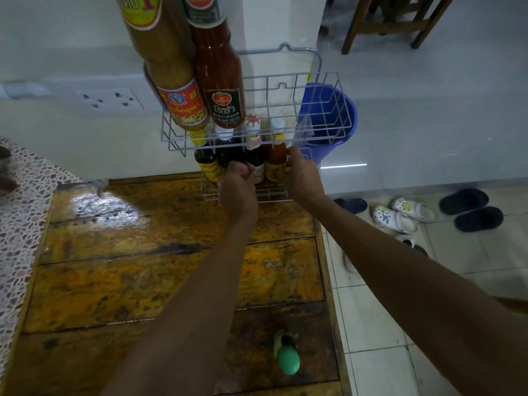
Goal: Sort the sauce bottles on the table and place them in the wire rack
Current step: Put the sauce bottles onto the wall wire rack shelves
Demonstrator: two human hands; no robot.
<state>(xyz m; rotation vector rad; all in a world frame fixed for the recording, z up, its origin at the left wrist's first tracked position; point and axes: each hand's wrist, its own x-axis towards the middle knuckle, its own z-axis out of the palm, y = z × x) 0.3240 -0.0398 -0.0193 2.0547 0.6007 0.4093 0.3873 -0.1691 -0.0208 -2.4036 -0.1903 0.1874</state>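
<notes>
— Where does the wire rack (257, 115) stand?

— At the table's (143, 267) far edge, near its far right corner, against the white wall. It has two tiers. The upper tier carries two tall bottles at its left end, a brown sauce bottle (168, 67) and a red ketchup bottle (218, 72); its right half is bare wire.

— And the lower tier?

— Four smaller bottles stand upright in a row, caps up, long axes vertical: a yellow-capped bottle (205, 161), a dark white-capped bottle (228, 150), a red-and-white-capped bottle (254, 138) and an orange sauce bottle (275, 158) at the right.

— The hands?

— The left hand (238, 181) has its fingers curled at the base of the dark bottles; which one it grips I cannot tell. The right hand (300, 172) curls round the orange sauce bottle.

— Room to move?

— The near planks are open except for a green-capped bottle (287, 352) close to the near right edge. Beyond the right edge, a blue bucket (340, 115) sits beside the rack.
</notes>
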